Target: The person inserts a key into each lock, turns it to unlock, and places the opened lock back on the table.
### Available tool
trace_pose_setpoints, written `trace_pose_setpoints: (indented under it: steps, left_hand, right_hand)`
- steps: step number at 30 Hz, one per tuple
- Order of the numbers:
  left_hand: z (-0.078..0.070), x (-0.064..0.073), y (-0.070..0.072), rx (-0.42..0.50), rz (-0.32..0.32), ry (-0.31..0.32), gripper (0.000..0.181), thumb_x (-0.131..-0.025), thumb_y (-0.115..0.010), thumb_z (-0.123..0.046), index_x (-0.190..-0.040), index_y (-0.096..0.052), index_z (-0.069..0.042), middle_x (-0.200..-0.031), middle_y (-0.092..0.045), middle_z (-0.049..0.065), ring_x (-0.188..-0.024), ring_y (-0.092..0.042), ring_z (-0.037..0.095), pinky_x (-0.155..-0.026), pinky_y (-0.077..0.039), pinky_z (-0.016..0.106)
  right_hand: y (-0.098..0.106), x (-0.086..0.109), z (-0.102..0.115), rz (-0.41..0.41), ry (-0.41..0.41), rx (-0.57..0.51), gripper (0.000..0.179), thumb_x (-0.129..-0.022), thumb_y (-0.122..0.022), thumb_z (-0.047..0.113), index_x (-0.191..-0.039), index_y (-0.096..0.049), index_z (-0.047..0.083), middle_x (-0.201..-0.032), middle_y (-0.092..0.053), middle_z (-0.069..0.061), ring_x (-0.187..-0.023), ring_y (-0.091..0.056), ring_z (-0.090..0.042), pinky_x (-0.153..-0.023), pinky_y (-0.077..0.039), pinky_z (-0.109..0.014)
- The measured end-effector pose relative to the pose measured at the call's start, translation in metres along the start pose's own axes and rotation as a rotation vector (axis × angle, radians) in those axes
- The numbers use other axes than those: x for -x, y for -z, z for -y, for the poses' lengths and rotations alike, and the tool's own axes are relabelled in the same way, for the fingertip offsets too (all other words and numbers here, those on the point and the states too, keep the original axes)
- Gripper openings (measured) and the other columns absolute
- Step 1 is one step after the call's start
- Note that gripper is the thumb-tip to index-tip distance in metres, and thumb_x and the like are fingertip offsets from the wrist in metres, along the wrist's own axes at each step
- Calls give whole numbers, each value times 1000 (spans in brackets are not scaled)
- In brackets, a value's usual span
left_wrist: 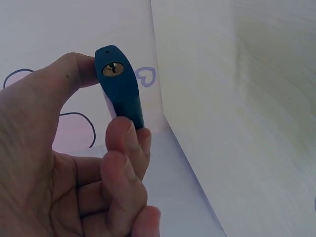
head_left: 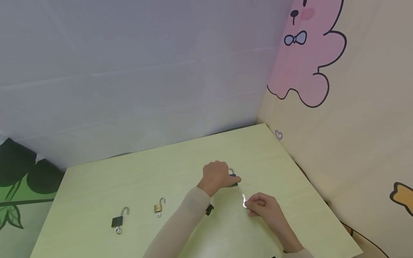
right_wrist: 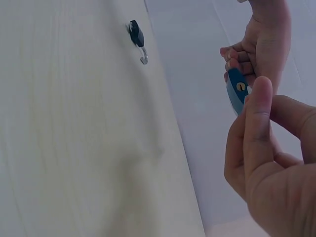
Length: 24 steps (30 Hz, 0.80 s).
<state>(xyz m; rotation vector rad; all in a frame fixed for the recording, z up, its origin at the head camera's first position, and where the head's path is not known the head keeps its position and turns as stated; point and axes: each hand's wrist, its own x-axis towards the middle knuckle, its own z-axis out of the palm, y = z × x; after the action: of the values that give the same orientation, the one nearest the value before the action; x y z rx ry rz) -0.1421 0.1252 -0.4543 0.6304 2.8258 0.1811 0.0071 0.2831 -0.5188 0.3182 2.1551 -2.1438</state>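
Note:
My left hand [head_left: 217, 175] grips a blue padlock [left_wrist: 118, 81] between thumb and fingers. Its keyhole end, with a brass-coloured cylinder, faces the camera in the left wrist view. The head view shows part of the padlock's silver shackle [head_left: 231, 169] beyond the hand; the rest is covered. Closer to me on the right, my right hand [head_left: 265, 209] pinches a shiny silver key [head_left: 244, 201] between thumb and forefinger, its tip pointing toward the padlock but apart from it. In the right wrist view the fingers [right_wrist: 257, 118] hide the key.
On the pale table [head_left: 258, 154] lie a black padlock [head_left: 117, 221] and a smaller brass padlock [head_left: 157, 208], both with raised shackles and keys at the bottom. A grey-white wall covering [head_left: 145, 89] stands behind, and a beige one [head_left: 361, 136] with cartoon drawings on the right.

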Motion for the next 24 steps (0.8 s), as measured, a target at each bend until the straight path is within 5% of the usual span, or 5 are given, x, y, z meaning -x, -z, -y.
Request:
trace_pose_setpoints:
  steps: [24]
  left_hand:
    - [-2, -8, -3, 0, 10, -36, 47, -75, -62, -64, -63, -57, -18, -59, -51, -4, -50, -49, 14, -45, -42, 31]
  right_hand:
    - [-35, -29, 6, -80, 53, -100, 19, -90, -72, 3, -95, -60, -11, -90, -69, -25, -74, -69, -22, -75, -58, -36]
